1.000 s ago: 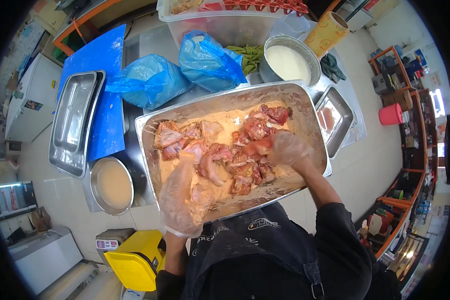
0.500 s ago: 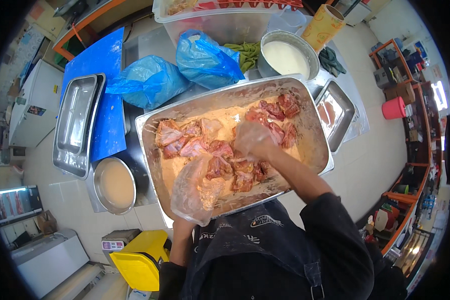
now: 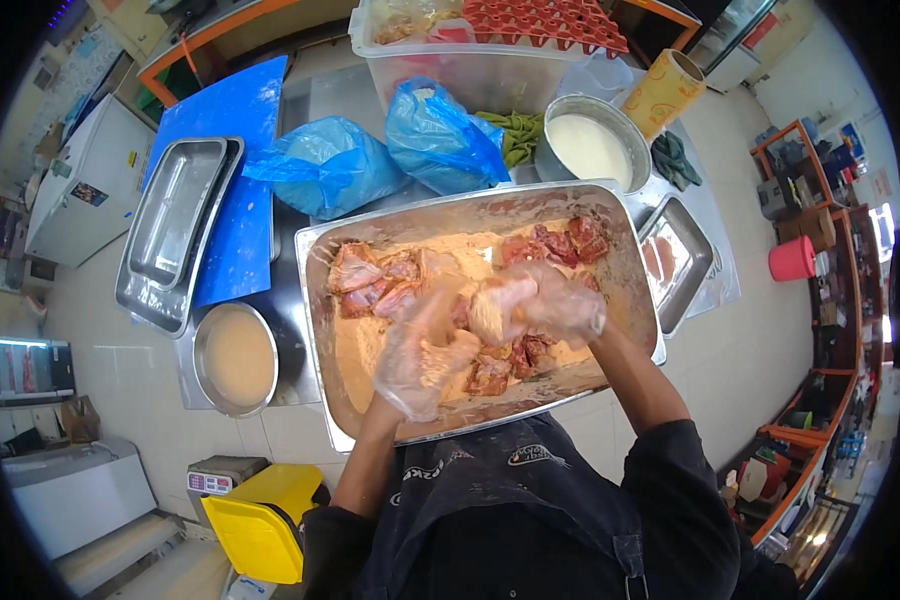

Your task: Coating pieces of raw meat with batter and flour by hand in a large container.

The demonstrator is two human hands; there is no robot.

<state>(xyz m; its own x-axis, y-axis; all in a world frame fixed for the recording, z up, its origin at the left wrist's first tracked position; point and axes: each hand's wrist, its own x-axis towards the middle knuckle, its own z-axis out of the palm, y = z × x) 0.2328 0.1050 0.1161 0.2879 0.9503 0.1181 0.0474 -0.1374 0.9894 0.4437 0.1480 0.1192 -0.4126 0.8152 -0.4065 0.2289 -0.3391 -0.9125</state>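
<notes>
A large steel pan (image 3: 315,330) holds orange-tinted flour (image 3: 355,350) and several reddish raw chicken pieces, some in a cluster (image 3: 370,280) at left and others (image 3: 570,240) at the far right. My right hand (image 3: 562,305), in a clear plastic glove, is closed on a partly floured chicken piece (image 3: 492,308) above the middle of the pan. My left hand (image 3: 410,360), gloved alike, hovers over the near left part, its fingers stretched toward that piece. Clumpy flour coats its thumb side. Motion blurs this hand, and nothing held shows clearly.
Two blue plastic bags (image 3: 345,165) stand behind the pan. A bowl of tan liquid (image 3: 235,360) and stacked steel trays (image 3: 175,225) lie left. A pot of white liquid (image 3: 590,145) and a shallow tray (image 3: 675,260) are at right. A yellow bin (image 3: 260,530) stands below left.
My right hand has lifted a chicken piece from the pan and turned it up. My left hand has moved right and slightly farther in. The whole view has shifted a little.
</notes>
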